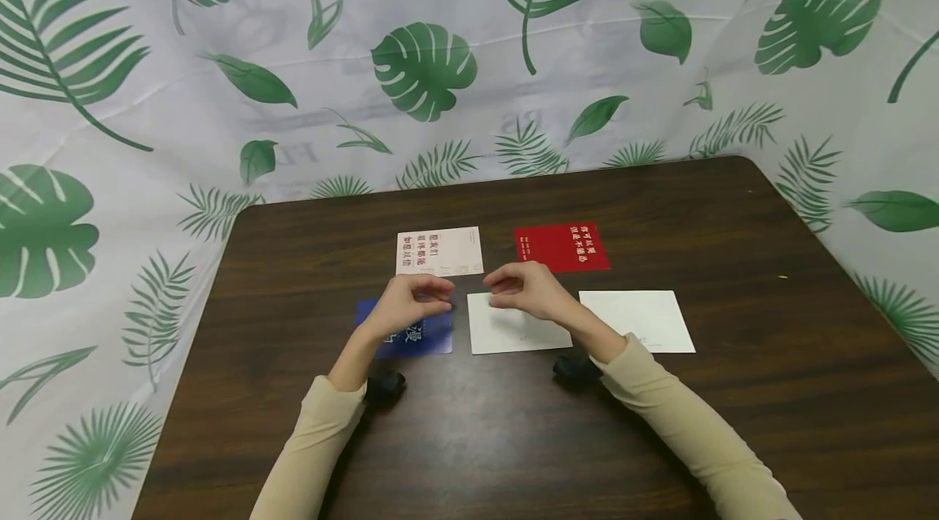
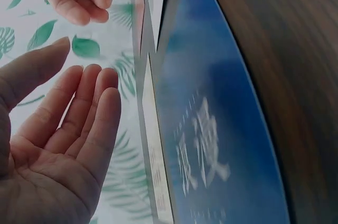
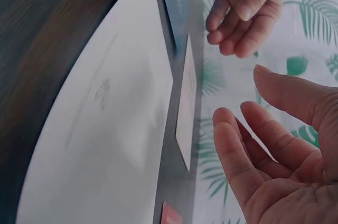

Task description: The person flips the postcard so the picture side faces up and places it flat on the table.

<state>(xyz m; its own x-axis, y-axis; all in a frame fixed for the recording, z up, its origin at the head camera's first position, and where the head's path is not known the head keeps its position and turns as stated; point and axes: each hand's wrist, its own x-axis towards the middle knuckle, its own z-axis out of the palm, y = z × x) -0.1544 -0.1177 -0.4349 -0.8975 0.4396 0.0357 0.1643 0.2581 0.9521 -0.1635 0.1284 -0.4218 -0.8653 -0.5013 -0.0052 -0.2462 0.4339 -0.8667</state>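
My left hand (image 1: 411, 302) hovers over the blue card (image 1: 433, 338), fingers loosely bent, thumb apart from them and nothing between. Facing it, my right hand (image 1: 530, 292) hangs above a white card (image 1: 513, 332) in the same relaxed curve, also holding nothing. White lettering shows on the blue card in the left wrist view, partly hidden by the hand in the head view. Behind the hands lie a cream card (image 1: 440, 249) with dark red characters and a red card (image 1: 561, 248) with white characters. A second white card (image 1: 638, 319) lies to the right, beyond the right wrist.
The cards lie flat and apart in two rows on a dark wooden table (image 1: 469, 455). A leaf-patterned cloth (image 1: 323, 96) hangs behind the table. Black wrist devices (image 1: 385, 387) sit beneath both wrists. A tiny yellowish speck (image 1: 782, 277) lies at the right.
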